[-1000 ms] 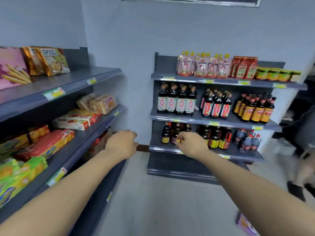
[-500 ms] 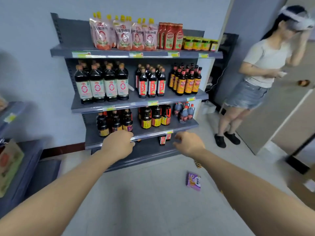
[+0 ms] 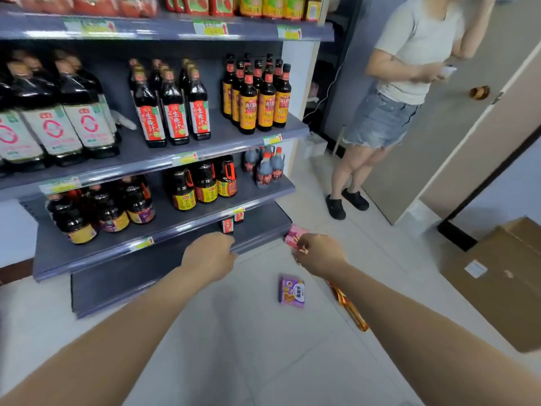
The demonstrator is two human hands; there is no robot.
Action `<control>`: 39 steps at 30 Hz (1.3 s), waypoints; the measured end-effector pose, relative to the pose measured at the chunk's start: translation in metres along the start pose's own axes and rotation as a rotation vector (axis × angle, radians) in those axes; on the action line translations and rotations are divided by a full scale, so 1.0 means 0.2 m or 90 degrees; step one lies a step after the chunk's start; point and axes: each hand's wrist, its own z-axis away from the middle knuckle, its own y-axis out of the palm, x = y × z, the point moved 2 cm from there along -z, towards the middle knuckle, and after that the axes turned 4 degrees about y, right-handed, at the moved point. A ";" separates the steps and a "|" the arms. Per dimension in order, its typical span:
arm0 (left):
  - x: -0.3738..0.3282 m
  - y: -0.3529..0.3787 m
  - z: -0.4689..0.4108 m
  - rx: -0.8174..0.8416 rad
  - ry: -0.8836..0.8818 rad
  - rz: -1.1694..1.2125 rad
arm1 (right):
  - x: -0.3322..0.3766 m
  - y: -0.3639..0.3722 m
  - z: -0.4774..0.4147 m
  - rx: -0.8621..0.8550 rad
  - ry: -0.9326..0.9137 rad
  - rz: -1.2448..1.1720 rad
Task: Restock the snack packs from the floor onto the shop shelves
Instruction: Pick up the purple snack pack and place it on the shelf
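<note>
Three snack packs lie on the pale floor tiles. A purple pack sits flat between my arms. A pink pack lies by the shelf's right foot, partly behind my right hand. An orange pack is mostly hidden under my right forearm. My left hand hangs with curled fingers in front of the bottom shelf, holding nothing. My right hand is stretched out above the pink and orange packs, fingers loosely curled, and nothing is gripped in it.
The grey shelf unit carries sauce bottles on three levels. A person in a white top and denim shorts stands at the right by a door. A cardboard box sits on the floor at far right.
My view has swung right and down from the snack shelves to the sauce shelf and the floor. The packs on the floor have come into sight. Both hands stay stretched forward.
</note>
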 end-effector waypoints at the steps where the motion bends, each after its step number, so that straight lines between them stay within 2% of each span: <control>1: -0.02 0.04 -0.09 0.011 0.006 0.002 | -0.04 0.02 -0.07 0.008 0.009 0.007; 11: -0.16 0.49 -0.95 0.156 0.082 0.006 | -0.44 0.24 -0.76 0.102 0.165 0.000; 17: -0.24 0.84 -1.37 0.257 0.114 -0.028 | -0.71 0.46 -1.09 0.165 0.210 0.009; 22: -0.31 1.15 -1.66 0.295 0.108 -0.028 | -0.96 0.70 -1.34 0.217 0.244 0.010; 29: -0.37 1.69 -2.00 0.354 0.114 -0.041 | -1.27 1.12 -1.64 0.281 0.314 -0.028; 39: -0.33 2.64 -2.39 0.418 0.185 -0.099 | -1.62 1.96 -1.90 0.335 0.448 -0.130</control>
